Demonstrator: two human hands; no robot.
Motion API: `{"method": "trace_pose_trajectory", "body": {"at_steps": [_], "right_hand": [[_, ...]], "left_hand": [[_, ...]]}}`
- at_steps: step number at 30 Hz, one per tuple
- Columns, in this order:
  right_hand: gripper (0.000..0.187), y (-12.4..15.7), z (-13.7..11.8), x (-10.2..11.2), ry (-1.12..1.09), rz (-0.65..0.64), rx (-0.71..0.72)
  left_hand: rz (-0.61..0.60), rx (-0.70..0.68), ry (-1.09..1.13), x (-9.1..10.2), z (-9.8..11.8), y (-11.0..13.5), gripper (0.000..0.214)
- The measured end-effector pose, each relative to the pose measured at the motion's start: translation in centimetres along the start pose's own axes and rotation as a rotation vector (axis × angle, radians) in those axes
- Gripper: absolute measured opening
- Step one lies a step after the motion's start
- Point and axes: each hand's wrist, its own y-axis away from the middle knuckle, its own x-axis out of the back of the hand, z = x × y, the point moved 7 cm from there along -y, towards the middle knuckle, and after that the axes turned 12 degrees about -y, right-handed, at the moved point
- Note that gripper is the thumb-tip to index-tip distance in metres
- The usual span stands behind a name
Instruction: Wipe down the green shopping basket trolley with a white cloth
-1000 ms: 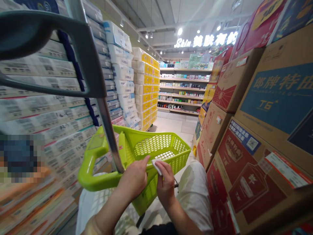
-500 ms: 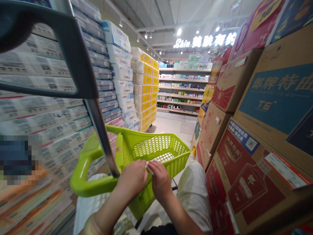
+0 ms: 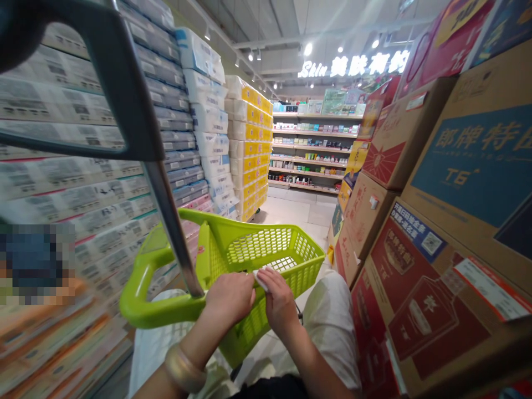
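Note:
A bright green plastic shopping cart (image 3: 286, 280) with a lattice basket stands in front of my body. My left hand (image 3: 231, 295) is closed over its near rim, a gold bangle on the wrist. Close beside it, my right hand (image 3: 279, 299) presses a folded white tissue (image 3: 261, 280) against the same rim with bent fingers. Part of the tissue is hidden under those fingers. To the left loops the cart's thick green handle (image 3: 132, 293), touched by neither hand. A metal pole (image 3: 168, 221) with a dark grey grip (image 3: 133, 105) rises in front of it.
On the left stand tall stacks of wrapped tissue packs (image 3: 203, 119) and yellow-and-white packs (image 3: 249, 149). Cardboard boxes (image 3: 424, 299) are piled close on the right. Beyond the tiled aisle (image 3: 286, 208) are lit shelves of small goods (image 3: 311, 147). My white-trousered knee (image 3: 332, 310) is beside the cart.
My right hand has slid slightly right along the rim with the tissue. My left hand has shifted a little right too, and the bangle shows more. The view has turned slightly.

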Motion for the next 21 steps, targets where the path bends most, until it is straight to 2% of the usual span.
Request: {"method": "trace_pose_trajectory", "body": {"at_steps": [5,7,12,18,21], "right_hand": [[0.048,-0.1,2.2,1.9,0.101,0.100,-0.092],[0.047,-0.2,1.7,1.5,0.089,0.080,-0.086],[0.048,-0.3,-0.8,-0.7,-0.029,-0.071,-0.006],[0.048,-0.5,2.0,1.6,0.071,0.045,-0.116],[0.048,-0.5,1.2,1.0,0.051,0.015,-0.100]], "left_hand": [[0.023,0.008,-0.010,0.2,-0.1,0.2,0.030],[0.029,0.013,-0.008,0.3,-0.1,0.3,0.031],[0.062,0.019,-0.009,0.6,-0.1,0.7,0.029],[0.051,0.014,-0.003,0.5,-0.2,0.9,0.029],[0.053,0.018,0.013,0.4,-0.2,0.9,0.028]]}}
